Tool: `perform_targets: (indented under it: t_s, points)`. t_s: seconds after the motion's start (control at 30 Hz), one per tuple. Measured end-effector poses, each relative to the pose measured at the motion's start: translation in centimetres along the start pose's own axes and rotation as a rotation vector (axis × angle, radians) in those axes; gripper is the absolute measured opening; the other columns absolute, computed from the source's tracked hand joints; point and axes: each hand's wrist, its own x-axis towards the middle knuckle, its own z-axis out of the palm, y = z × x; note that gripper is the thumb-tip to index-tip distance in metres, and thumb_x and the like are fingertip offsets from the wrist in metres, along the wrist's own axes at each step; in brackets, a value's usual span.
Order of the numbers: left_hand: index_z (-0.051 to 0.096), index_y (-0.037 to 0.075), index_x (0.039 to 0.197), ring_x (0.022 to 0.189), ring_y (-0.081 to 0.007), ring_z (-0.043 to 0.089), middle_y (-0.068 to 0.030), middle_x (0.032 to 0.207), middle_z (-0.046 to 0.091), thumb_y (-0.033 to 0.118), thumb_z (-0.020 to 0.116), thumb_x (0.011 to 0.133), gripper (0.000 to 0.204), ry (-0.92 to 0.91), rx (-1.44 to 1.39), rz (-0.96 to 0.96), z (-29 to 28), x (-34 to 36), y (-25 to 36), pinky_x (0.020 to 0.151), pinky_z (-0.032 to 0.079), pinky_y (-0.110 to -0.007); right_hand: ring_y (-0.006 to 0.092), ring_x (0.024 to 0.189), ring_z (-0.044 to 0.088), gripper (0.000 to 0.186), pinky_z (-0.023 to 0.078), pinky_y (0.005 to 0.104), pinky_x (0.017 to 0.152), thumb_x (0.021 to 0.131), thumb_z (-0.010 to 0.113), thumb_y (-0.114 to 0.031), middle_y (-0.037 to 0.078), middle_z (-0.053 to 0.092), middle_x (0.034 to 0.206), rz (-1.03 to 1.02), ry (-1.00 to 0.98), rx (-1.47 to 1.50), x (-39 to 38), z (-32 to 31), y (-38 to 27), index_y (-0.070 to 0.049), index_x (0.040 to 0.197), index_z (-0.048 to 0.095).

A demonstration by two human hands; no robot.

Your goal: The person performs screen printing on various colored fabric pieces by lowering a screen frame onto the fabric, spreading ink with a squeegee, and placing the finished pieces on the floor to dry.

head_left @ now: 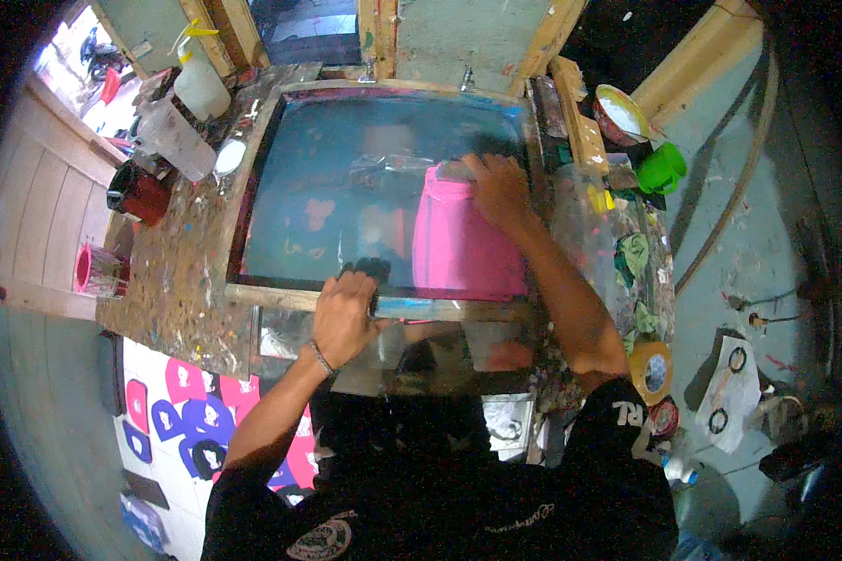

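A wooden-framed printing screen point(285, 168) with blue-grey mesh lies on the worktable in front of me. A bright pink band point(468, 243), which looks like spread ink, covers the mesh's right part and runs to the near edge. My right hand point(500, 192) is closed at the far end of this band, on a flat greyish piece like a squeegee point(456, 171), mostly hidden under the fingers. With its fingers curled over the near wooden bar, my left hand point(346, 313) grips the screen frame left of the pink band.
Left on the stained table point(182, 271) stand a spray bottle point(201, 84), a translucent jug point(176, 140) and a dark red container point(138, 194). A bowl point(620, 115), a green cup point(661, 169) and a tape roll point(650, 367) are on the right. Printed pink and purple pieces point(201, 421) lie lower left.
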Motion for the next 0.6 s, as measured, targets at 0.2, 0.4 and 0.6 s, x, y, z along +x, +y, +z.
perform_targets:
  t_s: [0.2, 0.4, 0.6]
  points:
    - [0.058, 0.005, 0.089, 0.087, -0.0317, 0.056, -0.0113, 0.086, 0.057, 0.025, 0.089, 0.061, 0.046, -0.011, 0.017, -0.008, -0.2, -0.2, 0.0, 0.075, 0.042, -0.042, 0.0433, 0.107, 0.062, 0.039, 0.045, 0.0550, 0.096, 0.083, 0.064, -0.013, 0.020, 0.068, 0.117, -0.013, -0.085, 0.186, -0.7, -2.9, -1.2, -0.008, 0.122, 0.062]
    - [0.057, 0.006, 0.088, 0.086, -0.0315, 0.056, -0.0109, 0.085, 0.056, 0.024, 0.089, 0.061, 0.045, 0.005, 0.016, -0.007, 0.0, 0.0, 0.1, 0.075, 0.041, -0.043, 0.0404, 0.097, 0.065, 0.035, 0.049, 0.0531, 0.088, 0.085, 0.058, -0.011, 0.017, 0.070, 0.101, -0.025, -0.014, 0.059, 1.1, 0.1, 0.1, -0.013, 0.119, 0.067]
    - [0.056, 0.004, 0.084, 0.079, -0.0373, 0.057, -0.0151, 0.081, 0.056, 0.033, 0.089, 0.063, 0.049, 0.020, 0.024, 0.012, 0.2, 0.0, 0.1, 0.070, 0.041, -0.046, 0.0380, 0.096, 0.065, 0.028, 0.051, 0.0519, 0.086, 0.085, 0.057, -0.009, 0.016, 0.068, 0.099, -0.109, 0.066, 0.098, -4.2, -1.2, -2.7, -0.011, 0.111, 0.066]
